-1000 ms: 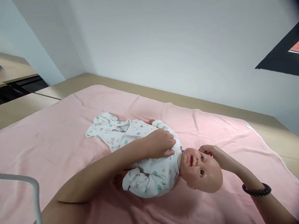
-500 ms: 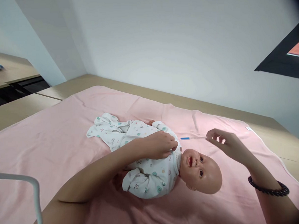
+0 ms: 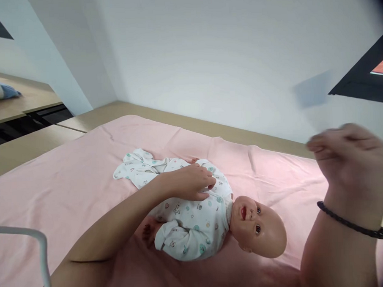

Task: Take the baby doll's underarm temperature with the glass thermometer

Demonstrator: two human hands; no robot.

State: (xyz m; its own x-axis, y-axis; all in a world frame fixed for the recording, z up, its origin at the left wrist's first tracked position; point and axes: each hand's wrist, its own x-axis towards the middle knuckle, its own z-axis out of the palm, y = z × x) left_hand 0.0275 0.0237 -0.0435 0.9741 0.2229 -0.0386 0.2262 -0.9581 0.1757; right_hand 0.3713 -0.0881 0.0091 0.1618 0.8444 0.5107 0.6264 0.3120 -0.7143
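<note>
A bald baby doll (image 3: 261,227) in a white printed sleepsuit (image 3: 189,236) lies on its back, head to the right. My left hand (image 3: 193,182) rests on the doll's chest, fingers loosely bent and apart, with nothing visible in them. Raised at the right, my right hand (image 3: 350,153) is closed in a pinch and blurred by motion. From it extends a thin thermometer, whose blue end (image 3: 314,89) smears into a pale patch against the wall. Its thin stem hardly shows. A dark beaded bracelet (image 3: 353,225) circles my right wrist.
A pink blanket (image 3: 70,199) with soft folds covers much of the wooden table (image 3: 29,144). The white wall (image 3: 207,66) stands behind it. A pale curved bar (image 3: 44,255) is close at lower left. Another table (image 3: 33,93) with a blue and white bundle (image 3: 5,90) stands far left.
My right hand has risen and moved right, off the blanket, swinging the thermometer up so its blue end blurs. My left hand has shifted slightly left on the doll's chest.
</note>
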